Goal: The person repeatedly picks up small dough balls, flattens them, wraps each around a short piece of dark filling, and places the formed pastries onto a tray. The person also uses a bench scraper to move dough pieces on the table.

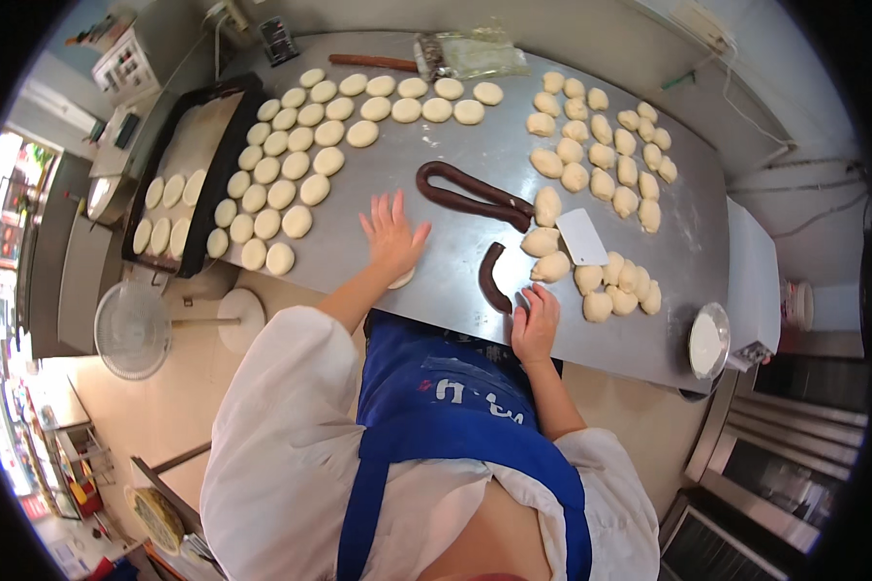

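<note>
My left hand (389, 237) lies flat on the metal table with its fingers spread. The edge of a pale dough disc (403, 280) shows under its heel. Beside the lower end of a short, curved dark brown paste strip (493, 276) rests my right hand (536, 329), fingers stretched forward and thumb apart, with nothing visible in it. A longer looped paste rope (465, 191) lies farther back. Close to its right end are several dough lumps (545, 242) and a white scraper (580, 237).
Flattened dough rounds (300, 138) fill the table's left part; unshaped dough pieces (601, 157) sit at right. A dark baking tray (196, 145) with several rounds adjoins the left edge. At the back are a brown stick (373, 63) and plastic bag (480, 55). A bowl of white powder (708, 341) stands front right.
</note>
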Tool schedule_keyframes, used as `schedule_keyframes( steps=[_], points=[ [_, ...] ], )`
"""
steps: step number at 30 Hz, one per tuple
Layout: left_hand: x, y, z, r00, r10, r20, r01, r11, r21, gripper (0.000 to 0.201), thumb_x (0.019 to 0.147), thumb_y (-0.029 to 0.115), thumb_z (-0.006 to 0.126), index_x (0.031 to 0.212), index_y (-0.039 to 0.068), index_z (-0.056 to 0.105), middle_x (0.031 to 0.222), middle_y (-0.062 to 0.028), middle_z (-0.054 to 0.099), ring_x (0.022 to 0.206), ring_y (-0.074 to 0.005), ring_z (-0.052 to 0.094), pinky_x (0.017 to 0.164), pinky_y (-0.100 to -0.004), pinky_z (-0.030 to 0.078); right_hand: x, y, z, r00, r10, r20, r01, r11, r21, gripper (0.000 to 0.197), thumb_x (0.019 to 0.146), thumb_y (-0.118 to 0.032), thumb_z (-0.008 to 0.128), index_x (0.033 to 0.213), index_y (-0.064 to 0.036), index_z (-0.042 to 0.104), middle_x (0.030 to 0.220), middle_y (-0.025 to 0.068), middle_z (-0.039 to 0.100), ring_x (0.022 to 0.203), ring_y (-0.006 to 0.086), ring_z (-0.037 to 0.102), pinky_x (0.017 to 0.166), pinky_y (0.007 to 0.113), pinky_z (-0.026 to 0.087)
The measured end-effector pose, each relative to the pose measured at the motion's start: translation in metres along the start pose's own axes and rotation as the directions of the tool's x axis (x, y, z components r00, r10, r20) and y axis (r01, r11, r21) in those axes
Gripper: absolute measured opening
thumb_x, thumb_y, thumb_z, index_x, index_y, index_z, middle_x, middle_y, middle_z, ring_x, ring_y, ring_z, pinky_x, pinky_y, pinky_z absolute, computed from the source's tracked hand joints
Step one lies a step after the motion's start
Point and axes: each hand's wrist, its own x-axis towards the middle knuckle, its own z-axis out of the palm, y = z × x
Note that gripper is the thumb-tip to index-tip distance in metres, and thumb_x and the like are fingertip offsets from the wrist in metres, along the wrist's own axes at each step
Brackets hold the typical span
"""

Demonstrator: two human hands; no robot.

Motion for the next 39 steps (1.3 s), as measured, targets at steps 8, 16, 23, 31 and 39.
schedule_keyframes(
  steps=[8,16,23,31,39],
  points=[
    [-0.015,0.001,-0.01,0.993,0.096,0.07,-0.107,0.979,0.174,0.079,0.091,0.052,0.053,0.149,0.006,0.027,0.152,-0.023,0.022,0.144,-0.04,0.012,0.114,-0.061,0.003,0.001,0.0,-0.002,1.0,0.004,-0.002,-0.004,1.0,-0.011,0.029,0.081,-0.013,0.064,0.108,-0.0059,0.06,0.118,0.0148,0.056,0.112,0.0357,0.051,0.098,0.045,0.04],
    [-0.047,-0.02,-0.062,0.918,-0.093,0.385,0.118,0.992,-0.04,0.046,0.084,0.039,0.066,0.115,0.005,0.064,0.117,-0.0171,0.061,0.102,-0.0286,0.062,0.085,-0.0396,0.05,0.001,0.003,0.004,0.999,0.034,-0.039,-0.034,0.999,-0.001,0.026,0.078,-0.011,0.066,0.103,-0.005,0.061,0.115,0.0155,0.057,0.109,0.036,0.053,0.096,0.045,0.042],
    [-0.013,-0.069,-0.053,0.759,-0.241,0.604,0.466,0.849,-0.247,0.052,0.074,0.043,0.078,0.109,0.006,0.068,0.091,-0.0074,0.071,0.079,-0.0175,0.066,0.071,-0.0331,0.052,0.005,0.002,0.005,1.0,-0.01,-0.008,0.011,0.999,0.033,0.016,0.077,-0.006,0.067,0.093,-0.0062,0.063,0.112,0.0149,0.059,0.104,0.035,0.055,0.091,0.043,0.045],
    [0.151,-0.115,-0.034,0.821,-0.526,0.224,0.568,0.706,-0.424,0.053,0.077,0.044,0.076,0.103,-0.002,0.068,0.089,-0.0105,0.07,0.081,-0.0188,0.064,0.074,-0.0336,0.05,0.005,0.002,0.002,1.0,0.014,-0.026,-0.014,1.0,0.0,0.015,0.075,-0.005,0.068,0.09,-0.0067,0.064,0.111,0.0134,0.06,0.103,0.0338,0.056,0.089,0.043,0.045],
    [0.12,-0.129,-0.033,0.931,-0.365,-0.013,0.362,0.926,-0.108,0.062,0.081,0.051,0.066,0.119,0.002,0.062,0.096,-0.017,0.071,0.097,-0.031,0.067,0.085,-0.0418,0.051,0.08,0.02,-0.015,0.997,-0.063,-0.037,0.061,0.996,-0.06,0.027,0.079,-0.015,0.067,0.104,-0.0067,0.061,0.108,0.0118,0.061,0.103,0.0331,0.056,0.09,0.045,0.041]
  ],
)
